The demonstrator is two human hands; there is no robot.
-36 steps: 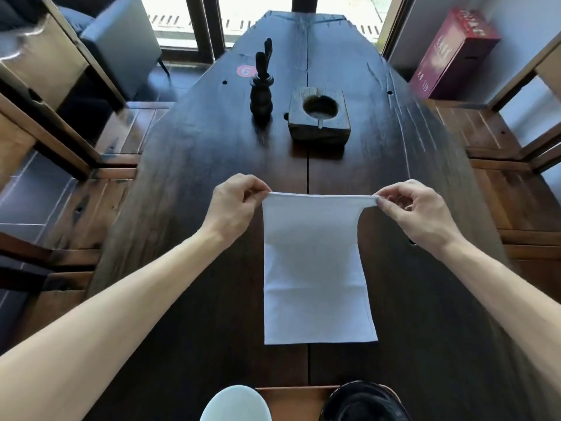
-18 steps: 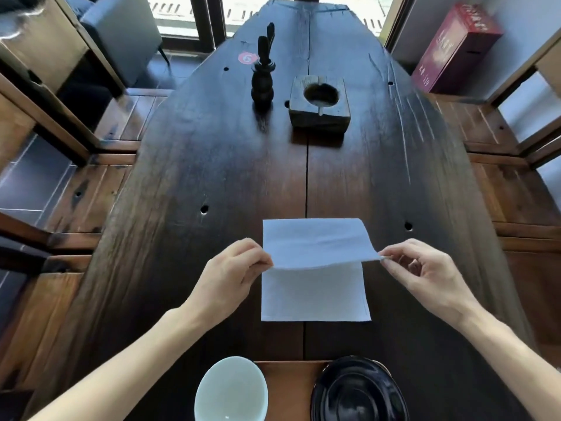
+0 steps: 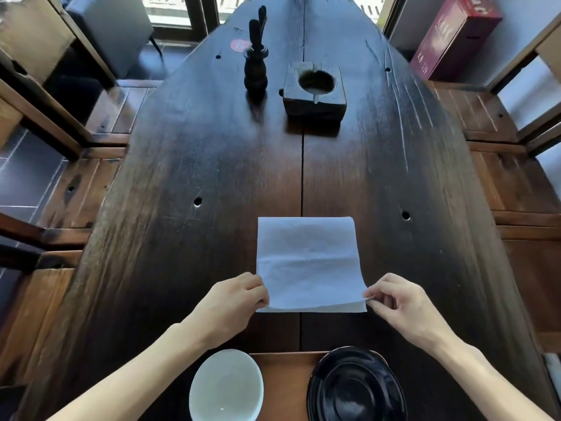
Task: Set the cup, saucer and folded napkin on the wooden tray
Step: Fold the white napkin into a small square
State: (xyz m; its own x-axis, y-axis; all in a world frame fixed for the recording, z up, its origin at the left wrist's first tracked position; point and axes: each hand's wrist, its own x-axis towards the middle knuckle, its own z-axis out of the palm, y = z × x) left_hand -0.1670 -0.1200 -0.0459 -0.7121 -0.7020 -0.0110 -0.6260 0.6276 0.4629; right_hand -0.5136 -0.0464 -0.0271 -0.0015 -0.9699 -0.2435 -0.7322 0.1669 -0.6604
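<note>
A white napkin (image 3: 308, 262) lies folded in half on the dark wooden table (image 3: 212, 177), its fold at the far side. My left hand (image 3: 232, 302) pinches the near left corner of its top layer. My right hand (image 3: 400, 302) pinches the near right corner, lifted a little off the lower layer. Close to me, a pale cup (image 3: 226, 387) stands at the left edge of a brown wooden tray (image 3: 285, 381). A black saucer (image 3: 353, 387) rests over the tray's right side. The tray's near part is out of view.
Farther along the table stand a dark wooden block with a round hollow (image 3: 314, 89) and a dark holder with tools (image 3: 256, 66). Wooden benches flank the table on both sides. A red box (image 3: 452, 34) leans at the back right.
Both hands carried the napkin's far edge toward me and down onto its near edge, folding it in half. The view tilted down, showing more of the cup, tray and saucer.
</note>
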